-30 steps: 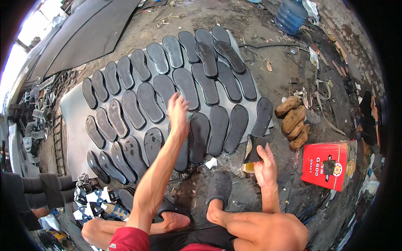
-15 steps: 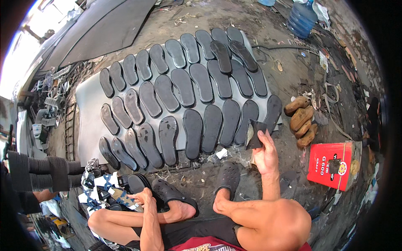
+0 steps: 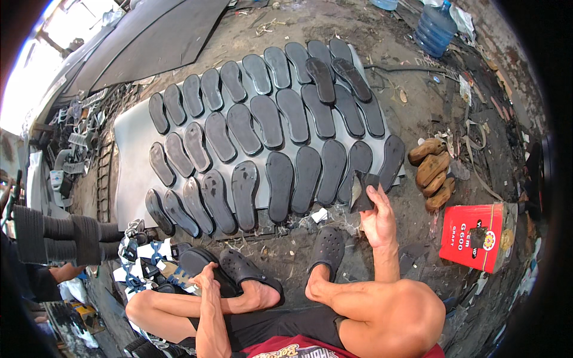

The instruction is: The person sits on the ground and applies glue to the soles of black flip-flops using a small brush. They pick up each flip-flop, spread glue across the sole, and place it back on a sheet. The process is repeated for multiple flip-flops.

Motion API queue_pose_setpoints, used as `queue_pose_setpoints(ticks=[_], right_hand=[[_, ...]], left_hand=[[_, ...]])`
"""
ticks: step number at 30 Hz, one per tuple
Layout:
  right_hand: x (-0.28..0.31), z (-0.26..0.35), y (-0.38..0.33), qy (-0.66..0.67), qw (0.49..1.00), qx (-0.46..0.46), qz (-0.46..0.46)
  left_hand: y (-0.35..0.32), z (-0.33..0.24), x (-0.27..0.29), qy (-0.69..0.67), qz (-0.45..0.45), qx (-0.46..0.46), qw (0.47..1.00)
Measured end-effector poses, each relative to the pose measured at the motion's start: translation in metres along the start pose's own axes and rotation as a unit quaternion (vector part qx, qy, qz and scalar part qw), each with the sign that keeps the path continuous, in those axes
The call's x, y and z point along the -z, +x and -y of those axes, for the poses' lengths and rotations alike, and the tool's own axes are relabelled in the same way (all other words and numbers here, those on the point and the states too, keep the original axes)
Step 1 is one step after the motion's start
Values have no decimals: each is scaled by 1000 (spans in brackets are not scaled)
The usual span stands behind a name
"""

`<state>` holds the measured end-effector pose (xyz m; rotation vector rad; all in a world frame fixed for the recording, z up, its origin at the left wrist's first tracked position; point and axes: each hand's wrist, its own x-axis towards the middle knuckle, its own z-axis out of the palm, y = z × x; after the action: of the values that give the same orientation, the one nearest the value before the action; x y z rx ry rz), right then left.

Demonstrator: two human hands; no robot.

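My left hand (image 3: 206,279) is closed at the lower right edge of a black shoe sole (image 3: 197,259), beside my left shoe. White sandal uppers with blue straps (image 3: 156,253) lie close to its left. Farther right, my right hand (image 3: 379,222) is raised, its thumb and fingers pinching a dark, flat, roughly square piece (image 3: 369,182) with a pale patch on its left side. That piece overlaps the near right soles in view. Several rows of black soles (image 3: 279,186) lie on a grey sheet (image 3: 132,156) before me, two of them stacked over others at the far right.
Wooden shoe lasts (image 3: 431,170) and a red tin (image 3: 470,237) stand to the right. A blue water jug (image 3: 435,28) is at the far right. Dark sheets (image 3: 140,45) lie far left; stacked black rolls (image 3: 57,235) and another person's hand (image 3: 67,272) are at the left edge.
The black sole by my left hand now shows more of its broad face, and my left hand has moved up slightly. My right hand keeps its hold. The whole view has shifted a little.
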<state>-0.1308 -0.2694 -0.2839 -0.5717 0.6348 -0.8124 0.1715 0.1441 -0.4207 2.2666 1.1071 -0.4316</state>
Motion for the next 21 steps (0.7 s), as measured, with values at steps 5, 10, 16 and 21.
queue_pose_setpoints(ticks=[5, 10, 16, 21], right_hand=[[6, -2, 2, -8, 999, -7, -33], [-11, 5, -2, -34, 999, -17, -25], [-18, -12, 5, -91, 996, -21, -15], [-43, -22, 8, -121, 992, -26, 40]], left_hand=[[-39, -9, 11, 28, -80, -110, 990], [-81, -27, 23, -181, 12, -403, 897], [-159, -67, 19, -331, 629, -88, 697], [-246, -86, -29, -310, 702, -117, 631]])
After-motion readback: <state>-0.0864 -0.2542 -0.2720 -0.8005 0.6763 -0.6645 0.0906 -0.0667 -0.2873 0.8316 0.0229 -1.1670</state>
